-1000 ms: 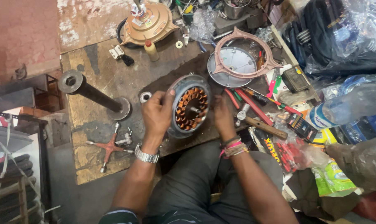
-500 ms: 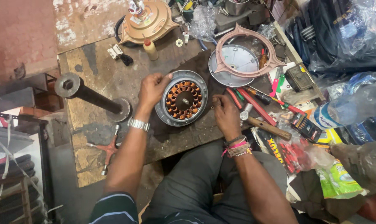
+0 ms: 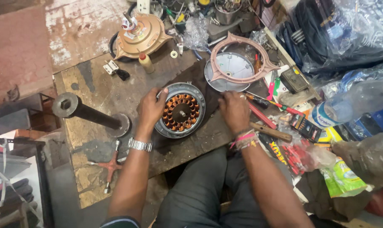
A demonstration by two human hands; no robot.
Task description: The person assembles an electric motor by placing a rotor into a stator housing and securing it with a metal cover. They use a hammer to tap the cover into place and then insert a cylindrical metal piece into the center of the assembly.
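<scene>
A round metal fan motor (image 3: 181, 110) with copper windings lies face up on the worn wooden board (image 3: 94, 88). My left hand (image 3: 151, 107) grips its left rim, fingers curled over the edge. My right hand (image 3: 233, 110) rests on the dark cloth (image 3: 208, 84) just right of the motor, fingers bent down near a red-handled screwdriver (image 3: 263, 103). I cannot tell whether that hand holds anything.
A pink-ringed motor cover (image 3: 238, 63) and a copper-coloured housing (image 3: 141, 36) lie farther back. A black steel post on a flange (image 3: 90, 112) stands at left, a red cross wrench (image 3: 111, 166) below it. A wooden-handled tool (image 3: 269, 131), screwdriver packs and plastic bags crowd the right.
The motor has gone from tilted on edge to lying flat with windings up. My right hand has come off its rim and settled on the cloth beside it.
</scene>
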